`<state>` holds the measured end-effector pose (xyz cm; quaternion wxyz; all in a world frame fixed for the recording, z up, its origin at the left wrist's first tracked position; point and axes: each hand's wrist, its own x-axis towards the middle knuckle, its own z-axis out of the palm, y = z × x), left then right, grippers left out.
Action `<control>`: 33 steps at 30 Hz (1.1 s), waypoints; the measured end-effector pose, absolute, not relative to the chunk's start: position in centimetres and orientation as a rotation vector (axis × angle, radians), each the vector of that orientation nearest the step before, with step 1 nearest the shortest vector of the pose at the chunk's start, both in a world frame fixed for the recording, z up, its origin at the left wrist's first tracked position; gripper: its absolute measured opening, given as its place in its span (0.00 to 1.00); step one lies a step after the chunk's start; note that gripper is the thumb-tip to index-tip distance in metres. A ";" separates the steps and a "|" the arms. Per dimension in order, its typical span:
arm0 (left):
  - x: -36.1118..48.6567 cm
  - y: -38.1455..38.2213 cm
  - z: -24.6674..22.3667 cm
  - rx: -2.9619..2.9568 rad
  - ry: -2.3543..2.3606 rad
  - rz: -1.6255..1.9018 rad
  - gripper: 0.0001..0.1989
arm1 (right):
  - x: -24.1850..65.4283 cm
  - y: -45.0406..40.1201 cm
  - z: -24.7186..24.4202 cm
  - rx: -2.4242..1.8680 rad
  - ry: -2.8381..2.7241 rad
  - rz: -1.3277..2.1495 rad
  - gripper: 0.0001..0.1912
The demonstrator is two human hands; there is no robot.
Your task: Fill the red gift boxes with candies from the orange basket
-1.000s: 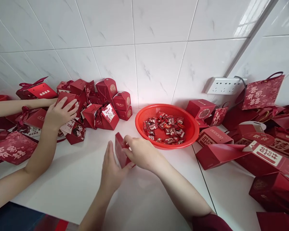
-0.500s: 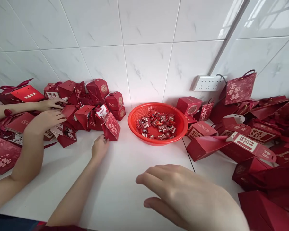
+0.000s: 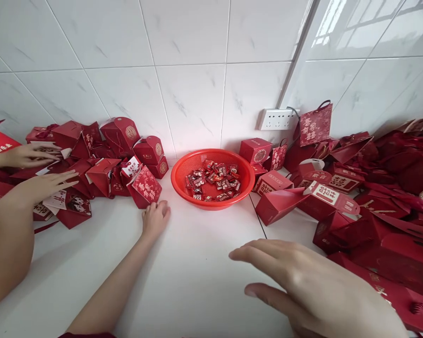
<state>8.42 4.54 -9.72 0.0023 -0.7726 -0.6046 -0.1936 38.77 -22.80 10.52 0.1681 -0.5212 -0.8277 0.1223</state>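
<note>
Just beyond the loose left grip (image 3: 155, 219), a printed box (image 3: 146, 187) is set down, other boxes (image 3: 326, 196) left untouched past the empty right grip (image 3: 305, 279).

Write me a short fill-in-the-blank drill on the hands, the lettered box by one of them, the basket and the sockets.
1. The person's hand at the foot of the flower-patterned box is the ____ one.
2. The person's right hand has its thumb and fingers spread ____, not pressed together.
3. The basket that holds the wrapped sweets is coloured ____.
4. The socket strip against the tiled wall is coloured ____.

Missing words: left; apart; red; white.
</note>
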 end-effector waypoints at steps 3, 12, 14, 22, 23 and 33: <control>8.4 7.4 -9.4 -2.395 -1.983 -0.580 0.19 | 40.3 -22.8 10.1 -1.544 -2.283 0.284 0.17; 8.6 10.7 -9.9 -2.525 -1.957 -0.615 0.19 | 42.7 -22.3 10.4 -1.561 -2.205 0.302 0.17; 8.7 10.6 -10.2 -2.526 -1.983 -0.593 0.22 | 42.9 -22.2 10.7 -1.569 -2.182 0.341 0.17; 9.8 8.5 -10.7 -2.528 -2.116 -0.448 0.31 | 45.5 -24.8 11.1 -1.675 -1.961 0.317 0.16; 9.9 8.2 -10.7 -2.518 -2.123 -0.432 0.32 | 46.0 -25.0 10.9 -1.682 -1.928 0.311 0.16; 9.9 8.3 -10.8 -2.448 -2.129 -0.401 0.31 | 50.0 -21.3 9.7 -2.221 -1.407 0.126 0.14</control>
